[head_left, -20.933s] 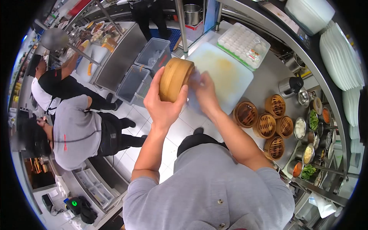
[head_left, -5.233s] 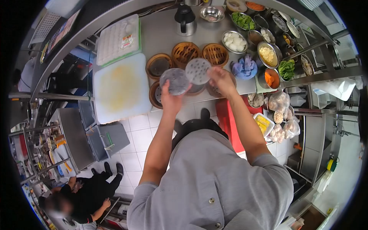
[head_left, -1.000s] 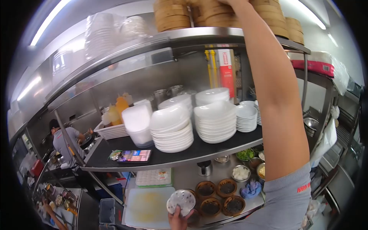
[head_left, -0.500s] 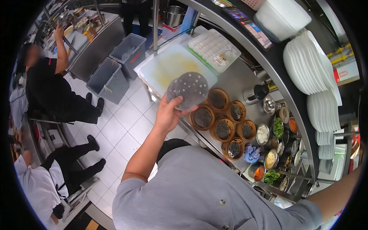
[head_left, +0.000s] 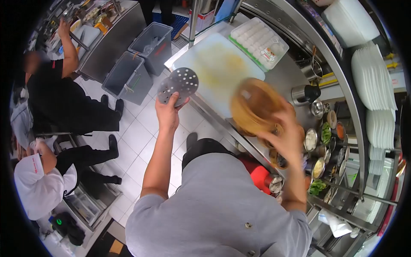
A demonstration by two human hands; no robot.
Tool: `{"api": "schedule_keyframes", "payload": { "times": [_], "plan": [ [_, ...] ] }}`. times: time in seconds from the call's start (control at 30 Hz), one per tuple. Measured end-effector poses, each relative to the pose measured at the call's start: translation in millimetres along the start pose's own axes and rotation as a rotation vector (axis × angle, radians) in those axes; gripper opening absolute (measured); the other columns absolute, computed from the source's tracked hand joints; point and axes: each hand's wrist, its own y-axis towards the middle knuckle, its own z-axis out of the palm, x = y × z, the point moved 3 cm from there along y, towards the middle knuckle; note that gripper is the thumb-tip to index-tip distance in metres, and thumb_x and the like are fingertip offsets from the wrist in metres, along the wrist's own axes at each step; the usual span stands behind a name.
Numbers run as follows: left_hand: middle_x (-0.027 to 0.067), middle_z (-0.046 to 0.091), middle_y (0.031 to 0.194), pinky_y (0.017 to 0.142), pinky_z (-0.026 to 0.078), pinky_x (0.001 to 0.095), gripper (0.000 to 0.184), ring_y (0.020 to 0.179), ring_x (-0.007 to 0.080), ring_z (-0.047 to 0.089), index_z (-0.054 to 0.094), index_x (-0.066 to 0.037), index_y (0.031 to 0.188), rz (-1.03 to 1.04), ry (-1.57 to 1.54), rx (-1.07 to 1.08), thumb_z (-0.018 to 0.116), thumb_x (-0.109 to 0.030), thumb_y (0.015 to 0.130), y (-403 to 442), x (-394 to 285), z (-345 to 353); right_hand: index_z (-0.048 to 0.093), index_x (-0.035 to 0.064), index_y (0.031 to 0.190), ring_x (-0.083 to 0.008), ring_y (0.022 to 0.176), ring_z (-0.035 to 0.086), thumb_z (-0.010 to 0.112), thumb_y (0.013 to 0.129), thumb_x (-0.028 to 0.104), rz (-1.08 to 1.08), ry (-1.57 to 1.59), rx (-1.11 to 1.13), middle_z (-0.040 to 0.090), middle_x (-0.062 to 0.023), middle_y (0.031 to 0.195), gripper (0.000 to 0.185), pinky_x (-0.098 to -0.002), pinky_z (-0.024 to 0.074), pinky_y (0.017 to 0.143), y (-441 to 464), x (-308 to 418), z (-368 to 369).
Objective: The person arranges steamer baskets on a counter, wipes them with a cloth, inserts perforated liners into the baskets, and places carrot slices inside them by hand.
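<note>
My left hand (head_left: 168, 113) is closed around the lower edge of several grey, round perforated steamer liners (head_left: 185, 81), fanned slightly apart, beside the corner of the counter. On the other side, my right hand (head_left: 284, 135) grips a bamboo steamer basket (head_left: 246, 113) by its right side. The basket is tilted and smeared by motion, held above the counter. Its inside looks brown; whether anything lies in it I cannot tell. More bamboo steamers (head_left: 276, 156) stand underneath, mostly hidden by the basket and my hand.
A stained white cutting board (head_left: 205, 55) lies ahead, beside a clear pack of white rounded pieces (head_left: 259, 43). Ingredient bowls (head_left: 318, 167) line the right. White plates (head_left: 372, 81) fill the shelf. Grey bins (head_left: 127, 79) and two people (head_left: 72, 103) are at the left.
My right hand has come in from the right and now holds a bamboo steamer basket up. My left hand has shifted left with the liners. The view has turned slightly.
</note>
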Motion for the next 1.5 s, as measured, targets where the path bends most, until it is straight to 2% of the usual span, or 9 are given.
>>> {"api": "schedule_keyframes", "payload": {
  "times": [0.17,0.33,0.53,0.7,0.77,1.0,1.13,1.4,1.5],
  "plan": [
    [0.0168,0.063,0.122,0.082,0.065,0.0462,0.041,0.104,0.0290,0.068,0.048,0.001,0.132,-0.051,0.124,0.024,0.062,0.001,0.093,-8,-12,-23,0.061,0.0073,0.114,-0.0466,0.138,0.040,0.083,0.080,0.021,0.007,-0.056,-0.097,0.022,-0.0263,0.159,0.042,-0.0504,0.0416,0.108,37,-151,219],
    [0.0178,0.064,0.120,0.076,0.066,0.0414,0.044,0.098,0.0289,0.071,0.048,0.003,0.132,-0.063,0.145,0.069,0.064,-0.001,0.091,-23,-21,-26,0.058,0.0070,0.129,-0.0473,0.131,0.041,0.077,0.087,0.030,-0.051,-0.357,-0.281,0.027,-0.0245,0.157,0.052,-0.0553,0.0401,0.103,30,-118,212],
    [0.0159,0.064,0.120,0.078,0.066,0.0415,0.044,0.100,0.0277,0.070,0.048,0.002,0.132,-0.194,0.160,0.232,0.066,-0.005,0.093,-29,18,8,0.061,0.0046,0.126,-0.0113,0.093,0.065,0.068,0.097,0.027,0.361,1.000,0.136,0.068,-0.0051,0.106,0.037,-0.0274,0.0514,0.078,50,-47,202],
    [0.0148,0.064,0.120,0.081,0.064,0.0429,0.035,0.104,0.0283,0.068,0.053,0.003,0.129,-0.302,0.109,0.159,0.055,-0.020,0.101,-11,33,12,0.065,0.0037,0.118,-0.0166,0.094,0.067,0.066,0.098,0.019,0.374,0.741,-0.153,0.071,-0.0056,0.106,0.025,-0.0289,0.0529,0.078,73,-80,180],
    [0.0173,0.064,0.120,0.082,0.064,0.0443,0.038,0.103,0.0306,0.069,0.051,0.003,0.130,-0.301,0.084,0.173,0.052,-0.023,0.102,-5,29,9,0.066,0.0051,0.121,-0.0280,0.109,0.064,0.063,0.098,0.022,-0.101,0.029,-0.423,0.069,-0.0094,0.120,0.029,-0.0421,0.0504,0.092,75,-93,168],
    [0.0148,0.063,0.125,0.096,0.053,0.0482,0.040,0.117,0.0266,0.061,0.053,0.001,0.129,-0.326,-0.048,0.187,0.053,-0.028,0.101,4,44,0,0.063,0.0098,0.132,-0.0364,0.147,0.029,0.053,0.101,0.033,-0.175,-0.422,0.016,0.046,-0.0142,0.152,0.040,-0.0611,0.0226,0.116,51,-113,179],
    [0.0128,0.064,0.123,0.092,0.053,0.0384,0.040,0.110,0.0221,0.064,0.059,-0.001,0.127,-0.275,0.197,0.191,0.062,-0.028,0.098,7,48,-6,0.070,0.0025,0.115,-0.0324,0.111,0.064,0.068,0.091,0.016,-0.414,-0.302,-0.263,0.066,-0.0155,0.126,0.028,-0.0418,0.0510,0.096,38,-46,45],
    [0.0165,0.064,0.126,0.090,0.058,0.0417,0.036,0.111,0.0288,0.065,0.058,0.003,0.130,-0.175,0.216,0.307,0.064,-0.012,0.097,-3,48,44,0.065,-0.0040,0.112,-0.0256,0.081,0.067,0.059,0.088,-0.003,-1.074,-0.879,-1.441,0.071,-0.0156,0.098,0.024,-0.0347,0.0526,0.073,-54,134,-348],
    [0.0190,0.068,0.113,0.083,0.057,0.0381,0.032,0.100,0.0259,0.067,0.062,0.009,0.121,-0.142,0.293,0.052,0.061,-0.013,0.098,-2,46,58,0.066,0.0011,0.098,-0.0271,0.080,0.066,0.060,0.086,-0.001,-0.773,-1.267,-1.723,0.069,-0.0127,0.093,0.014,-0.0338,0.0517,0.071,-65,181,-492]
  ]
}}
